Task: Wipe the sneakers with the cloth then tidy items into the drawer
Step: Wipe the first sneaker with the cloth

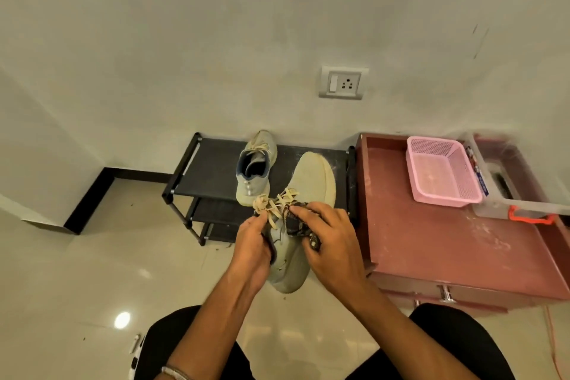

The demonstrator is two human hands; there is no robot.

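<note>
Your left hand (253, 244) grips the sneaker (296, 225); right hand (327, 244) presses a bunched cloth (297, 222) on it. Pink basket (462, 182) beyond right hand, contents unclear.

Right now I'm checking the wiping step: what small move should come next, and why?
Probably stroke the cloth forward toward the toe. The right hand presses it near the laces of the held sneaker, the left hand steadies the shoe, and the toe lies bare ahead.
</note>
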